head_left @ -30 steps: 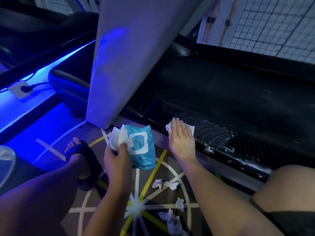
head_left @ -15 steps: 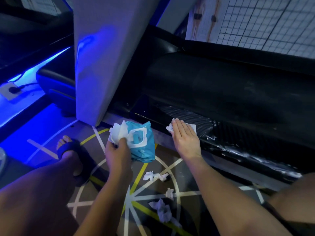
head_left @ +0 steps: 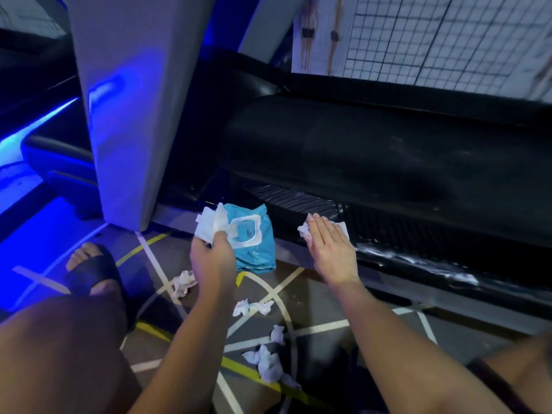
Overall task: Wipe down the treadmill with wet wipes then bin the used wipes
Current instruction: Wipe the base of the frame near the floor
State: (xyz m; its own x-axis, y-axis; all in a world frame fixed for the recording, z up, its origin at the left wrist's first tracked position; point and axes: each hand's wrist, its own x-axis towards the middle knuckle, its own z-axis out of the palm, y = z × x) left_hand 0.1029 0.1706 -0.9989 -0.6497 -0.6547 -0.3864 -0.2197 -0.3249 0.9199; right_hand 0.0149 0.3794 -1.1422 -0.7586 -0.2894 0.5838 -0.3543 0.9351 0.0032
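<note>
The black treadmill (head_left: 373, 150) runs across the upper right, its near side rail (head_left: 418, 258) glistening wet. My right hand (head_left: 331, 249) lies flat with straight fingers on a white wet wipe (head_left: 340, 227), pressing it against that rail. My left hand (head_left: 212, 255) grips a blue wet-wipe pack (head_left: 257, 249) with a white flip lid, and a fresh wipe (head_left: 209, 225) sticks out above the thumb. Several crumpled used wipes (head_left: 265, 363) lie on the floor between my forearms.
A grey treadmill upright (head_left: 134, 115) rises at the left of centre. My sandalled foot (head_left: 89, 270) rests on the patterned floor (head_left: 328, 324), with blue lighting at the far left. A white grid wall (head_left: 448, 34) stands behind the treadmill. No bin is in view.
My right hand has slid the wipe a little rightward along the side rail, leaving a wet streak. My left hand keeps holding the pack, and the view has shifted slightly.
</note>
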